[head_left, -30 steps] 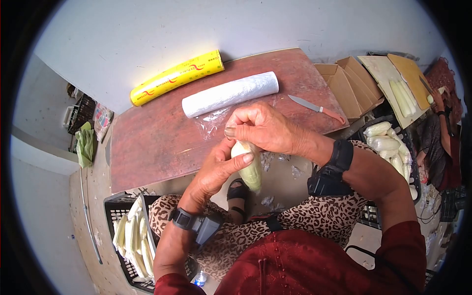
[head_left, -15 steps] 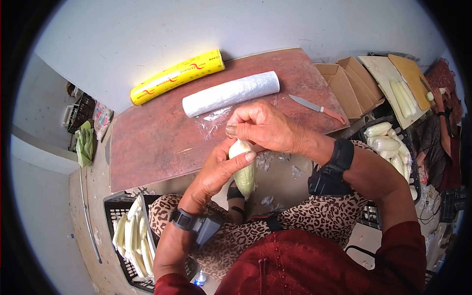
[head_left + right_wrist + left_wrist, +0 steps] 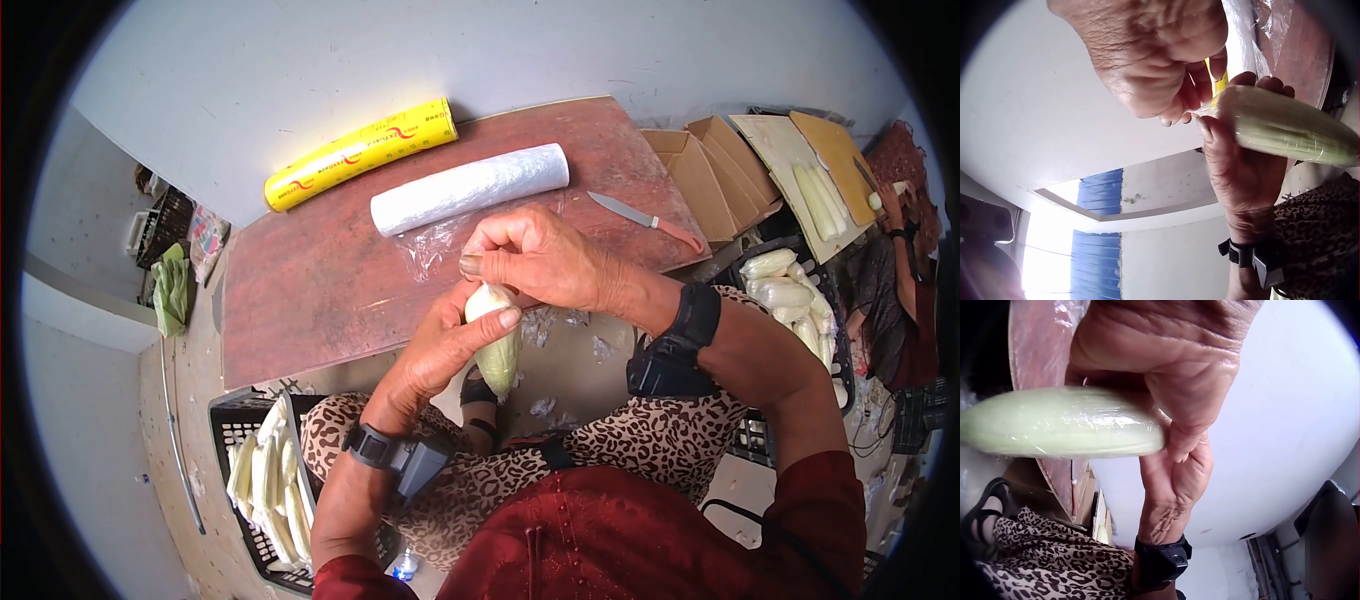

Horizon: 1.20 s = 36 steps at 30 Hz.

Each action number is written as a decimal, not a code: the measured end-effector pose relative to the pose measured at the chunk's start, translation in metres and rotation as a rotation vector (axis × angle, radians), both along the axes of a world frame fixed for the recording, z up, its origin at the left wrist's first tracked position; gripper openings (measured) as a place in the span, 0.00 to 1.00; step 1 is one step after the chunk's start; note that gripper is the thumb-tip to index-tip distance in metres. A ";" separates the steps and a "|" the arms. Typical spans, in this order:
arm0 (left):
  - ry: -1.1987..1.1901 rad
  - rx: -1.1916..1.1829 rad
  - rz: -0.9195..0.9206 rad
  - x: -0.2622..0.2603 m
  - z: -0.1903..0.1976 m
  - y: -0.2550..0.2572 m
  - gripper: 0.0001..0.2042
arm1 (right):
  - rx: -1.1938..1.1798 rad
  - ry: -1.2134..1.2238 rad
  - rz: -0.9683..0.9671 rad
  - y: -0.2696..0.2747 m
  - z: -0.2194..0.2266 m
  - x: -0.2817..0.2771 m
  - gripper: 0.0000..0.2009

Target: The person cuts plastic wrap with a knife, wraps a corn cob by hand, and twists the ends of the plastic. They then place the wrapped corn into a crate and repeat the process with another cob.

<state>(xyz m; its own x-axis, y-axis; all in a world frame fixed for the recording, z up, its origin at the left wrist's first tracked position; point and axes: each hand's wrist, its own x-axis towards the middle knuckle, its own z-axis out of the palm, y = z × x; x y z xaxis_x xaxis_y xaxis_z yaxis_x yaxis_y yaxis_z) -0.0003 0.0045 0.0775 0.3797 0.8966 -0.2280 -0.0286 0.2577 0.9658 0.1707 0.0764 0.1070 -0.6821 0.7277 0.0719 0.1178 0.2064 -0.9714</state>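
Observation:
A pale green vegetable (image 3: 498,355), long and smooth like an ear of corn in its husk, hangs tilted downward above the floor in front of the table. Shiny clear film wraps it tightly, as the left wrist view shows up close. My left hand (image 3: 440,345) grips it round its upper, whitish end, thumb across the front. Above that end my right hand (image 3: 545,262) pinches the gathered clear film (image 3: 1202,110) between thumb and fingers. Behind the hands, a roll of clear film (image 3: 470,190) lies on the reddish table (image 3: 310,300), its loose edge spread toward me.
A yellow printed tube (image 3: 360,155) and an orange-handled knife (image 3: 640,217) lie on the table. Several unwrapped pale vegetables fill a black crate (image 3: 232,420) at left; wrapped ones (image 3: 785,290) fill another at right. Cardboard boxes (image 3: 725,175) and another person's arm (image 3: 905,260) are farther right.
The vegetable's lower end has swung slightly to the left over the second. Both hands keep the same hold, nearly still.

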 end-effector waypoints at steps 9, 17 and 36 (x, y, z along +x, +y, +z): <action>-0.016 -0.002 0.001 -0.002 -0.001 0.000 0.24 | 0.008 -0.004 -0.005 0.000 0.001 0.000 0.11; -0.025 0.001 -0.003 0.001 0.004 -0.001 0.24 | 0.032 -0.028 -0.004 0.000 0.000 0.000 0.11; 0.006 0.019 0.002 0.000 0.001 0.000 0.26 | -0.014 -0.003 -0.017 0.000 -0.001 0.000 0.10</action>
